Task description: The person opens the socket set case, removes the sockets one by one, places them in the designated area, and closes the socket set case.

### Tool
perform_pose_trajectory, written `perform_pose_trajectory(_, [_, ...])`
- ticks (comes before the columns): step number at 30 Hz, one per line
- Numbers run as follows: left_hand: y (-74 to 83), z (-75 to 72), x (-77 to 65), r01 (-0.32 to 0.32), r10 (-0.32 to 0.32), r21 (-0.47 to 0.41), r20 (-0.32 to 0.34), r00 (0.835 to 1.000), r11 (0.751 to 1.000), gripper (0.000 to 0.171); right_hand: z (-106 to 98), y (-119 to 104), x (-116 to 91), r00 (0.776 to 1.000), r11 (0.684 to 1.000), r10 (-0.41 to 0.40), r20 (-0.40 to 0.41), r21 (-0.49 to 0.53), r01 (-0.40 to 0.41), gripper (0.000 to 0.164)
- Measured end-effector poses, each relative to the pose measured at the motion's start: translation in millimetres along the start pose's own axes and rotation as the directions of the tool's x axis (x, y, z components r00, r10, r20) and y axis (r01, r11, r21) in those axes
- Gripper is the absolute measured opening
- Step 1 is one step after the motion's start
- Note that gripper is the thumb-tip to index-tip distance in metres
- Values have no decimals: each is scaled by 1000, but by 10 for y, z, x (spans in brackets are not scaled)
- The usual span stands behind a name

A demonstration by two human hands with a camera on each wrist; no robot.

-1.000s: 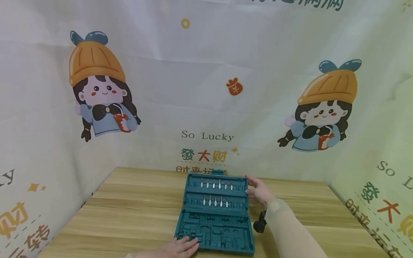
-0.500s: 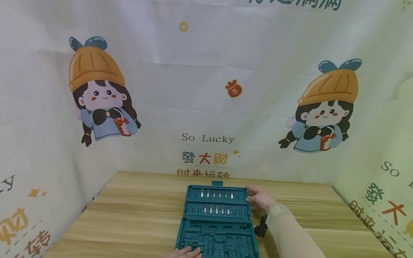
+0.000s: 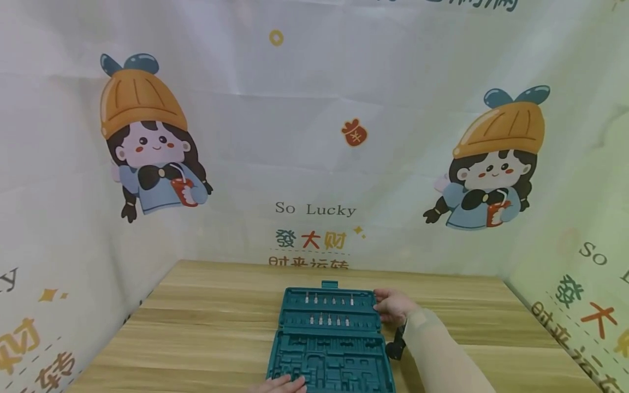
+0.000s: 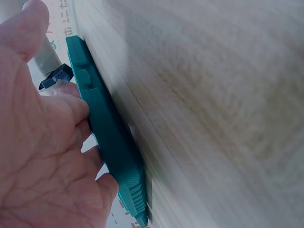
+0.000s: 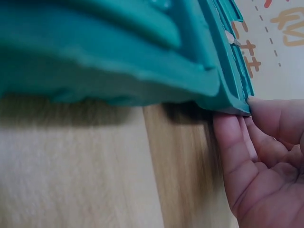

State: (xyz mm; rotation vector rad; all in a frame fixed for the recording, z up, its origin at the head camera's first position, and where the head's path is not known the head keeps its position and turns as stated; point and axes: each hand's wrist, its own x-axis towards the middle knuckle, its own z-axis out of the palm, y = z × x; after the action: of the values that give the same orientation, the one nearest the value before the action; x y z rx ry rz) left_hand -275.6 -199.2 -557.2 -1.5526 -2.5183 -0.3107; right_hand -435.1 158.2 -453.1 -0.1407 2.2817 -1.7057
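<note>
A teal plastic tool case [image 3: 330, 308] lies spread open on the table, lid at the far side and moulded base tray [image 3: 344, 355] nearer. Two rows of small metal bits [image 3: 330, 320] sit in the lid. My right hand [image 3: 395, 305] pinches the lid's right edge; in the right wrist view the thumb [image 5: 280, 118] is on the rim and the fingers are under it. At the near left corner my left hand [image 3: 282, 385] rests its fingers over the base's edge. The left wrist view has that hand [image 4: 47, 152] with its thumb apart from the case [image 4: 111, 128].
The wood-grain table [image 3: 211, 327] reaches back to a printed cloth backdrop [image 3: 275, 136] that also hangs along both sides. A latch tab [image 3: 330, 284] juts from the lid's far edge. A black wrist camera [image 3: 396, 346] sits beside the case under the right forearm.
The lid has tipped down and back toward the table with my right hand at its edge. The case appears lower in the head view, and my left hand has stayed at its near corner.
</note>
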Motion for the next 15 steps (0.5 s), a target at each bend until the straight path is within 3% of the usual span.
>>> perform_pose_trajectory(2, [42,-62,9,-14,14,17,-3,1000,1000,58,6,2,-12,1000,1000,-3,7,-5,3,57])
perform_pose_trajectory(6, [190,-331,73,-43,43,33,-2,999,999,55,16,1,-41,1000,999,-12,23,-37,13,56])
perform_pose_trajectory(12, [333,-662,152,3,5,-116,69,998,993,53,38,-66,-141,999,982,-30,31,-187,35,51])
perform_pose_trajectory(15, [340,-737,170,15,-2,-107,122,992,994,55,43,-100,-210,999,962,-36,27,-270,42,49])
